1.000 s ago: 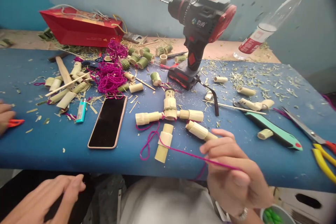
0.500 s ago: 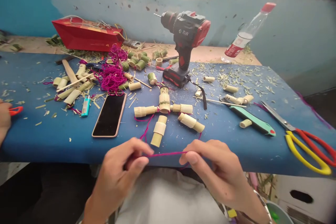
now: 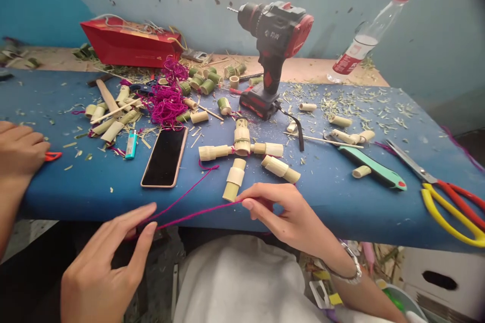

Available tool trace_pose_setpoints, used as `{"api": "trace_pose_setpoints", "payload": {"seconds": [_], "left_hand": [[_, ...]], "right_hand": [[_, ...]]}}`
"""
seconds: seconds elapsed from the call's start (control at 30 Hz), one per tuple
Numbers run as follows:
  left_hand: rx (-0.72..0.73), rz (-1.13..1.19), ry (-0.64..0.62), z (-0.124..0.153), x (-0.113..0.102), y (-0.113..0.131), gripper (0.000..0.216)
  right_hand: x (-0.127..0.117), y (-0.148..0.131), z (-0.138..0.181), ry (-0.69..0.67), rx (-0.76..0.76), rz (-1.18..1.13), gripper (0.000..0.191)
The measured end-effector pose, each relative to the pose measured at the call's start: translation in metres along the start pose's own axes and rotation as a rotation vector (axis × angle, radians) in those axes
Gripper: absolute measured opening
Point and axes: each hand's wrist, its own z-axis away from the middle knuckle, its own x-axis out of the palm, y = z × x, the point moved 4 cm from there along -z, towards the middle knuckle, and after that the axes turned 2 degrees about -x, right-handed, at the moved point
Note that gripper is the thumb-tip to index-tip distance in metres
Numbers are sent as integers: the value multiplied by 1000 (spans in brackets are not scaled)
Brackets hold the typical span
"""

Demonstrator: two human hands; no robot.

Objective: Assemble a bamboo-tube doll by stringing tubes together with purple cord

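Observation:
A magenta thread (image 3: 189,210) runs taut between my two hands in front of the blue table (image 3: 333,202). My left hand (image 3: 109,262) pinches its left end below the table edge. My right hand (image 3: 282,214) pinches the thread at the table's front edge, just below a bamboo figure (image 3: 242,154) made of short tube pieces laid in a cross shape. The thread loops back up from my left hand to that figure.
A phone (image 3: 165,156), a lighter (image 3: 131,143), a magenta yarn tangle (image 3: 166,103), loose bamboo pieces, a red-black drill (image 3: 273,55), a teal knife (image 3: 373,167), yellow-red scissors (image 3: 447,194), a bottle (image 3: 369,35) and a red bag (image 3: 129,43) lie around. Another person's hand (image 3: 18,151) rests at left.
My left hand has slid left and down along the thread, stretching it longer. My right hand moved up toward the table edge. The other person's hand came further into view.

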Motion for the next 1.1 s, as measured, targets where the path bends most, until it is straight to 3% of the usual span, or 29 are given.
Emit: {"api": "trace_pose_setpoints", "payload": {"seconds": [0.07, 0.13, 0.23, 0.43, 0.63, 0.77, 0.93, 1.1], "left_hand": [[88, 55, 26, -16, 10, 25, 31], [186, 176, -93, -31, 30, 50, 39], [239, 309, -217, -45, 55, 70, 24], [32, 353, -111, -55, 56, 58, 10], [27, 249, -132, -62, 53, 35, 12], [135, 230, -163, -63, 56, 30, 8], [350, 218, 36, -74, 49, 51, 28], [476, 423, -101, -90, 67, 72, 20]], "right_hand": [[6, -2, -3, -41, -10, -13, 20], [11, -3, -6, -69, -13, -44, 22], [13, -2, -9, -60, 12, -69, 24], [0, 7, -7, 53, 75, -82, 28], [-6, 21, -5, 184, 120, -105, 25], [0, 27, -8, 283, 100, -147, 19], [10, 23, -20, 198, 31, -135, 20], [15, 14, -32, 135, 12, -115, 24]]}}
